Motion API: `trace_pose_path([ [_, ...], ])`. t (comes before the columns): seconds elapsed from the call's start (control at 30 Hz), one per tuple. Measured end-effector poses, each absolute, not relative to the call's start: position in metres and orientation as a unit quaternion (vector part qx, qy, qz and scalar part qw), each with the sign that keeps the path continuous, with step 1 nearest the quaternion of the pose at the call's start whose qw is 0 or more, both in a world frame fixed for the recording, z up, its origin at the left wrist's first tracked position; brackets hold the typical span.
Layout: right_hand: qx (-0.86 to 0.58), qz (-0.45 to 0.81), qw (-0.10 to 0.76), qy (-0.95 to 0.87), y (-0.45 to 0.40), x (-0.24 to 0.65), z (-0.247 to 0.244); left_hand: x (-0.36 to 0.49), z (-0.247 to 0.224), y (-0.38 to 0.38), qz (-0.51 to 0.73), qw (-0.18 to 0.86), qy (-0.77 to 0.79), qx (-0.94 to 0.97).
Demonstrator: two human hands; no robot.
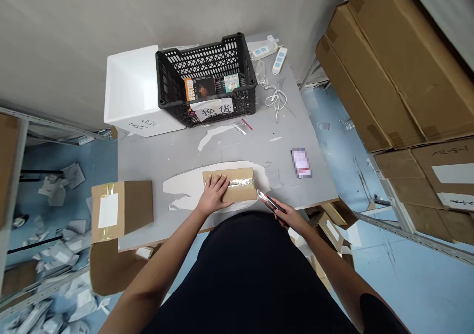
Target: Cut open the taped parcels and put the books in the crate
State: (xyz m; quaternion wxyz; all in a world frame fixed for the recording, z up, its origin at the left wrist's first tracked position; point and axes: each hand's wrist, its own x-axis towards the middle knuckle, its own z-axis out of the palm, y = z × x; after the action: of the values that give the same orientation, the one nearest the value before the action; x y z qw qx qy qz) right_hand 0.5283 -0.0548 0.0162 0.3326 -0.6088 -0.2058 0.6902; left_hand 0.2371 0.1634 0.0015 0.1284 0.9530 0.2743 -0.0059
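Observation:
My left hand (214, 194) lies flat on a small taped cardboard parcel (237, 185), fingers spread over its left end. My right hand (286, 215) grips a red and black box cutter (271, 204). The cutter's blade tip is at the parcel's lower right corner. The parcel rests on a torn white sheet (185, 186) stuck to the grey table (222, 148). Left of my left hand lies an opened cardboard box (122, 210) with a white label and clear tape.
A black plastic crate (205, 79) holding books stands at the table's back, beside a white foam box (137, 92). Power strips (264, 48), a white cable (276, 99) and a blurred card (301, 162) lie on the table. Stacked cartons (385, 77) fill the right; paper litters the blue floor (48, 215).

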Motion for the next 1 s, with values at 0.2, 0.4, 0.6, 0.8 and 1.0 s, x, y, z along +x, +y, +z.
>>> trace_pose_path([
  [0.2, -0.642, 0.637, 0.391, -0.172, -0.045, 0.531, 0.01, 0.233, -0.002, 0.162, 0.004, 0.118, 0.263, 0.958],
  [0.4, -0.642, 0.621, 0.41, -0.184, -0.012, 0.522, 0.005, 0.233, -0.002, 0.162, 0.004, 0.119, 0.261, 0.958],
  [0.6, -0.63, 0.635, 0.397, -0.206, -0.01, 0.521, 0.01, 0.234, -0.001, 0.163, 0.003, 0.132, 0.268, 0.954],
  [0.8, -0.62, 0.642, 0.388, -0.229, -0.019, 0.524, 0.013, 0.235, 0.0, 0.163, 0.008, 0.133, 0.271, 0.953],
  [1.0, -0.628, 0.664, 0.346, -0.211, -0.033, 0.526, 0.017, 0.237, 0.001, 0.163, 0.002, 0.141, 0.281, 0.949],
])
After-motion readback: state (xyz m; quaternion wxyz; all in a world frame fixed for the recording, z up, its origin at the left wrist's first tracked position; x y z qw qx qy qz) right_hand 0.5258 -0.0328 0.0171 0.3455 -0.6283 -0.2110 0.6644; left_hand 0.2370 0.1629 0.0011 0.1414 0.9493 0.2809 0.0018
